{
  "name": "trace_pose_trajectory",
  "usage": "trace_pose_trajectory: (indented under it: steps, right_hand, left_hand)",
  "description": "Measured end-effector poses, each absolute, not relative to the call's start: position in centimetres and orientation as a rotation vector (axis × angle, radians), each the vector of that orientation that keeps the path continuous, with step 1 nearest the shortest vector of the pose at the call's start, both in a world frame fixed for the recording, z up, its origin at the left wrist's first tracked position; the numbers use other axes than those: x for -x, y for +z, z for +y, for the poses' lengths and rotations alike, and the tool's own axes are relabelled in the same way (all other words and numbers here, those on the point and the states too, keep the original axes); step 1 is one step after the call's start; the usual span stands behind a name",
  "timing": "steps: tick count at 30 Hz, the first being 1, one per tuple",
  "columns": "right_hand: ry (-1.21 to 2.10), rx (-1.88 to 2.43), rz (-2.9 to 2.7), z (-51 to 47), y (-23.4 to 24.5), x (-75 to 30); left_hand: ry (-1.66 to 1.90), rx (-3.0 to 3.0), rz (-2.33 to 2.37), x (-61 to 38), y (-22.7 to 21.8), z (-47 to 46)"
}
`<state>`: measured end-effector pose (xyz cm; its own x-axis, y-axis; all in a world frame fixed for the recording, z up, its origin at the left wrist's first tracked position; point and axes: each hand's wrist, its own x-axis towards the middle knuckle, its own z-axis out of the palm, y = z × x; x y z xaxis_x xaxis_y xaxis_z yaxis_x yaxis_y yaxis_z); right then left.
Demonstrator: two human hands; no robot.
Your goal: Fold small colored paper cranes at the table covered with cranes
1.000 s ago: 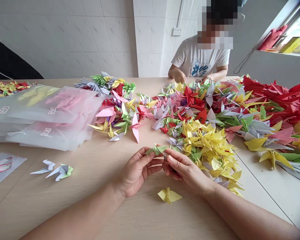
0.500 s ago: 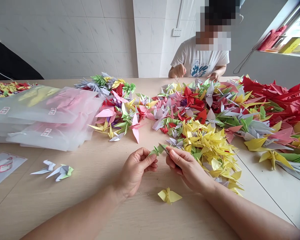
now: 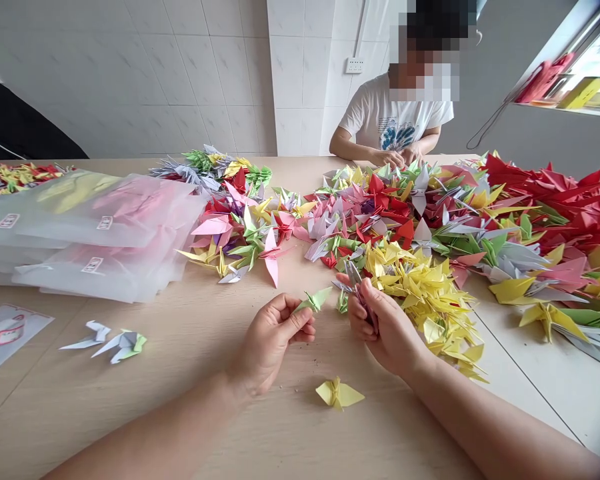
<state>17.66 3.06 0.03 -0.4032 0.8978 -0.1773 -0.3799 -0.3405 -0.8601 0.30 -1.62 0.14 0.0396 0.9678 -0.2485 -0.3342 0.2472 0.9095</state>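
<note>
My left hand pinches a small green paper crane between thumb and forefinger, just above the wooden table. A short gap to the right, my right hand is closed in a pinch at the edge of the yellow crane pile; its fingertips touch a grey-green crane, and what they hold is not clear. A single yellow crane lies on the table below both hands.
A broad heap of folded cranes in many colours covers the middle and right of the table. Frosted plastic bags are stacked at the left, two loose cranes lie near them. A person in a white shirt works at the far side.
My hands have drawn apart: the right hand let go of the green crane and moved right and up to the yellow pile. The left hand keeps the crane. The person opposite lowered their hands.
</note>
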Motion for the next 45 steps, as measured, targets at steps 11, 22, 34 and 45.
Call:
trace_pose_trajectory:
  steps: [11,22,34,45]
  right_hand:
    - [1.914,0.929,-1.119,2.1,0.1,-17.3]
    - [1.805,0.957,-1.17,2.1,-0.2,-16.6]
    - [1.818,0.914,-1.198,2.1,-0.5,-16.7]
    - [1.862,0.938,-1.263,2.0,-1.0,-17.0]
  left_hand:
    - [1.269,-1.195,1.219,-0.3,-0.6,-2.5]
    - [1.168,-0.982,1.084,-0.4,0.4,-2.4]
    - [1.024,-0.466,0.797,0.1,0.0,-1.6]
    - [1.009,-0.5,0.755,0.2,0.0,-1.6]
